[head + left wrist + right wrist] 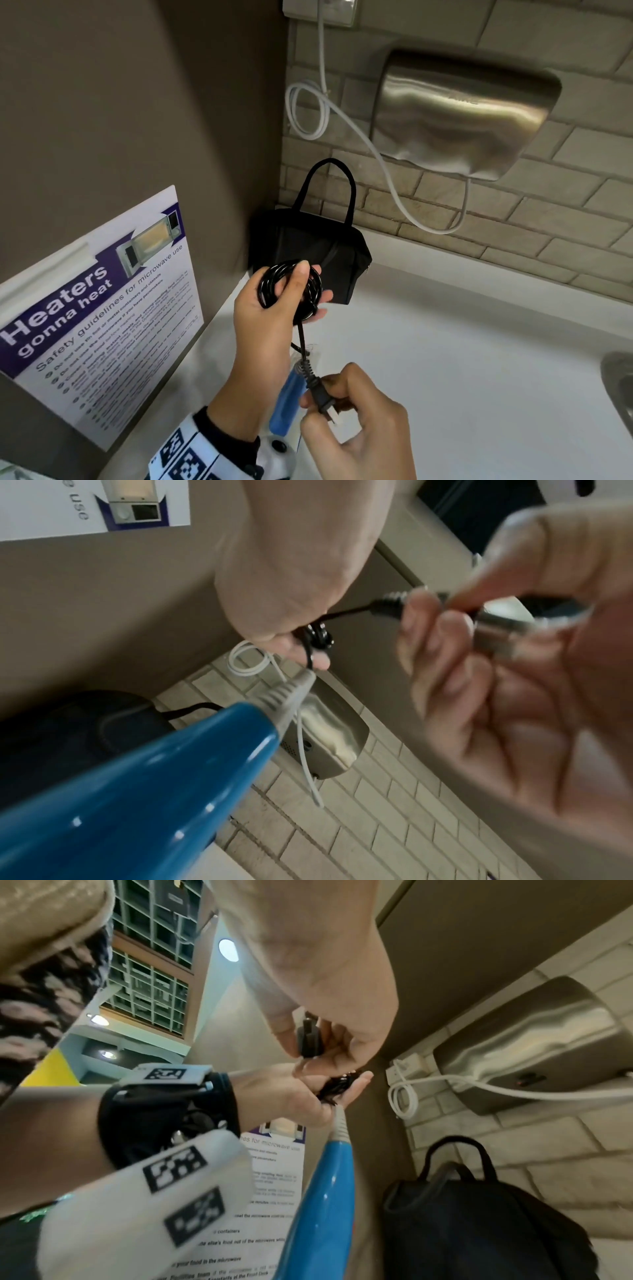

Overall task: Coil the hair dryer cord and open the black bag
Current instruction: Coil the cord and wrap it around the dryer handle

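Note:
My left hand (294, 291) grips a tight coil of black cord (270, 284), thumb pressed over the loops. A short straight run of cord drops from the coil to the plug (320, 399), which my right hand (356, 414) pinches just below. The blue hair dryer handle (286, 401) hangs under the coil, its grey strain relief (291, 691) pointing up at my left hand (291, 588). In the right wrist view the plug (310, 1039) sits between the fingers. The black bag (308, 246) stands zipped in the counter's back corner, handles up, behind both hands.
A steel hand dryer (462, 113) hangs on the brick wall, its white cable (322, 113) looping down from a socket. A microwave safety poster (102, 308) leans at the left. White counter (462, 359) spreads to the right, with a sink rim (620, 387) at the edge.

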Available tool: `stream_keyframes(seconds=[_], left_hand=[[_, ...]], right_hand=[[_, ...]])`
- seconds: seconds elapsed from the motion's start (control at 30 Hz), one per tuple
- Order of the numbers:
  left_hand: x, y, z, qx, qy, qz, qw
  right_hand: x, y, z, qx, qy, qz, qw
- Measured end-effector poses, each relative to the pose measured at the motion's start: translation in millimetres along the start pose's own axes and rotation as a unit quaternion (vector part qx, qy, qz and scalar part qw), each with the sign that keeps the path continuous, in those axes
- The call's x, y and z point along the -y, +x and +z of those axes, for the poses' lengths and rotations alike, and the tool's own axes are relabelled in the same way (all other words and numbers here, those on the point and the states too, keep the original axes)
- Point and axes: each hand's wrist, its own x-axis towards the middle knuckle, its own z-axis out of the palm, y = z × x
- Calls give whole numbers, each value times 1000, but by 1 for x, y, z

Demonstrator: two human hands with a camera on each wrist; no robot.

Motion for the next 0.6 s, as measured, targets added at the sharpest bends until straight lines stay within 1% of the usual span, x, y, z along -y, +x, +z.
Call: stream_keyframes(seconds=[0.1, 0.17, 0.23, 0.33, 0.43, 0.5, 0.6], left_hand=[[-2, 8, -3, 40, -51, -76, 995], [-4, 7, -4, 81, -72, -117, 987], [-4, 4, -5, 112, -96, -140, 979], [-1, 0, -5, 125, -89, -144, 978], [1, -1, -5, 128, -33, -129, 983], [2, -2, -6, 136, -4, -116, 984], [3, -1, -7, 145, 18, -93, 985]], right_hand=[[-3, 12, -5, 63, 73, 84, 992], [-2, 21, -11, 109, 123, 112, 980], [3, 29, -15, 158, 176, 124, 964], [11, 39, -16, 191, 248, 160, 936], [23, 48, -20, 213, 271, 185, 920], [25, 52, -21, 202, 281, 208, 915], [22, 56, -16, 168, 289, 224, 916]])
